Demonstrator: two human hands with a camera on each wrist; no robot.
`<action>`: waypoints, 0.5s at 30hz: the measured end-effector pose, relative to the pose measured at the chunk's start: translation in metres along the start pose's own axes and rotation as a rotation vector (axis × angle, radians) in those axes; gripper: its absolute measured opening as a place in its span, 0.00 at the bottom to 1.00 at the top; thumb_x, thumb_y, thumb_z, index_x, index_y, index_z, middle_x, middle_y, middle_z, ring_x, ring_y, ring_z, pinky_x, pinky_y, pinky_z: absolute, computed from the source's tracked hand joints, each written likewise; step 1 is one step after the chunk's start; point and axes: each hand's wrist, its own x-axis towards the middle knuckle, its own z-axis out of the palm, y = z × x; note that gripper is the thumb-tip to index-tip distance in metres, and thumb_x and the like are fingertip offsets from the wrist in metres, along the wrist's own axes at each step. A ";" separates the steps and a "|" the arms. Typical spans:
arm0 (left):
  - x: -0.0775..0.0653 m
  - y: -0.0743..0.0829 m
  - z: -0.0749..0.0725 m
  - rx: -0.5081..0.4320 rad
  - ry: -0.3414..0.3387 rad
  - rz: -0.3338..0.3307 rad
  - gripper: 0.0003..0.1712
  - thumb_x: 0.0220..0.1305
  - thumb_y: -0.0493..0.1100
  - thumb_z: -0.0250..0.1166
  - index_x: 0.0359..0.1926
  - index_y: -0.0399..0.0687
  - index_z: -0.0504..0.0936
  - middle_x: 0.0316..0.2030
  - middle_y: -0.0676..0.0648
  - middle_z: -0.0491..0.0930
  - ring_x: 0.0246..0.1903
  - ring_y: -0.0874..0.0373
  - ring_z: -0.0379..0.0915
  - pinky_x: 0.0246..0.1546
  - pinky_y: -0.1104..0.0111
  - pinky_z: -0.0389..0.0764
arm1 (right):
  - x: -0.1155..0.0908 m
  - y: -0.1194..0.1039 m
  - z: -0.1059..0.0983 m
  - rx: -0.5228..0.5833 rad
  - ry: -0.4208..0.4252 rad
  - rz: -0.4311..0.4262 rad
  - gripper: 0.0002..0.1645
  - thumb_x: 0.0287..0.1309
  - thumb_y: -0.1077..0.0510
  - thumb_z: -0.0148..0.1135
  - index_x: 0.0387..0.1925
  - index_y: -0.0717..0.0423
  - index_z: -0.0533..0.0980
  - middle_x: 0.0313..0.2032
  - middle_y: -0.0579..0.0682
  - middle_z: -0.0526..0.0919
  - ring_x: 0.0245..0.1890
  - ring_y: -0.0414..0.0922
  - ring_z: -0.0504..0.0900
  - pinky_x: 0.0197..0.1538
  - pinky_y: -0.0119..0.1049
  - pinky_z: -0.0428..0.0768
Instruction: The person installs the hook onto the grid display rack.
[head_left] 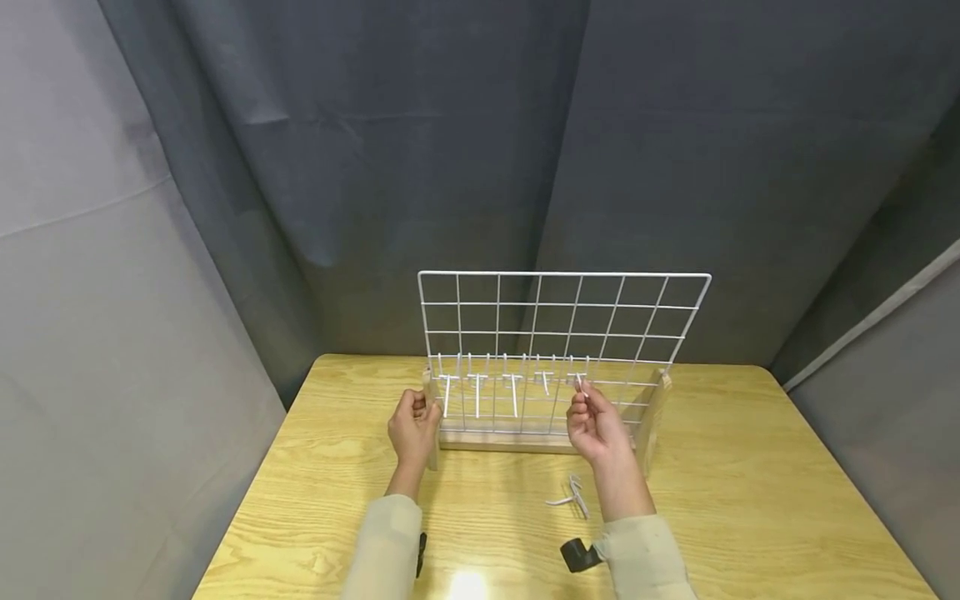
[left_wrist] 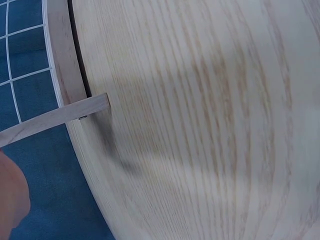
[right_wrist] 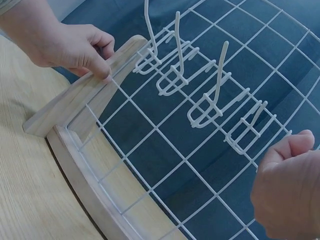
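Note:
A white wire grid point(head_left: 562, 273) stands upright in a wooden stand point(head_left: 510, 442) on the table. My left hand point(head_left: 413, 428) grips the stand's left side post point(left_wrist: 75, 110), thumb on its front in the right wrist view. Three long white hooks point(head_left: 477, 398) hang side by side on the grid, and a shorter hook point(head_left: 546, 384) hangs to their right. At the right end of this row, my right hand point(head_left: 597, 423) pinches another short white hook point(head_left: 577, 377) against the wires. In the right wrist view the curled fingers point(right_wrist: 292, 145) hide that hook.
A loose white hook point(head_left: 576, 497) lies on the wooden table point(head_left: 300, 500) in front of the grid, left of my right forearm. The stand's right post point(head_left: 654, 412) rises beyond my right hand. Dark curtains point(head_left: 375, 167) hang behind the table.

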 end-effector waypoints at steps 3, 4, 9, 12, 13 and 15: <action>-0.001 0.002 0.000 -0.009 -0.009 -0.018 0.11 0.43 0.34 0.67 0.32 0.42 0.77 0.27 0.46 0.81 0.26 0.54 0.78 0.29 0.60 0.80 | -0.004 0.001 -0.003 -0.068 0.001 -0.031 0.20 0.69 0.59 0.42 0.27 0.62 0.76 0.18 0.49 0.78 0.16 0.38 0.74 0.18 0.21 0.69; -0.001 0.002 0.000 -0.011 -0.010 -0.025 0.11 0.43 0.34 0.67 0.32 0.42 0.77 0.27 0.46 0.81 0.26 0.53 0.78 0.29 0.60 0.81 | -0.007 0.002 -0.004 -0.104 0.018 -0.047 0.20 0.69 0.58 0.43 0.27 0.61 0.77 0.19 0.48 0.78 0.16 0.37 0.74 0.19 0.22 0.70; -0.002 0.002 0.000 -0.009 -0.001 -0.059 0.12 0.43 0.32 0.68 0.32 0.42 0.77 0.27 0.47 0.81 0.26 0.54 0.78 0.30 0.61 0.80 | -0.024 0.015 -0.012 -0.339 0.156 -0.128 0.16 0.68 0.53 0.46 0.31 0.56 0.76 0.23 0.46 0.77 0.21 0.37 0.74 0.23 0.22 0.72; -0.001 0.001 0.000 -0.011 0.005 -0.054 0.12 0.42 0.33 0.68 0.32 0.42 0.78 0.27 0.47 0.81 0.26 0.54 0.78 0.30 0.60 0.79 | -0.036 0.022 -0.019 -0.496 0.217 -0.192 0.13 0.68 0.53 0.47 0.38 0.57 0.73 0.27 0.47 0.76 0.23 0.37 0.73 0.24 0.23 0.72; -0.001 0.001 0.000 -0.012 0.005 -0.046 0.12 0.42 0.33 0.68 0.32 0.42 0.78 0.26 0.47 0.81 0.26 0.54 0.78 0.30 0.60 0.79 | -0.039 0.023 -0.022 -0.554 0.227 -0.212 0.12 0.68 0.53 0.46 0.41 0.58 0.71 0.28 0.48 0.75 0.24 0.38 0.73 0.25 0.23 0.72; 0.000 0.001 0.000 -0.009 0.005 -0.030 0.11 0.43 0.34 0.67 0.32 0.43 0.78 0.26 0.48 0.81 0.26 0.55 0.78 0.30 0.60 0.80 | -0.045 0.025 -0.027 -0.671 0.261 -0.254 0.14 0.68 0.55 0.47 0.47 0.60 0.68 0.30 0.49 0.76 0.26 0.38 0.74 0.26 0.23 0.73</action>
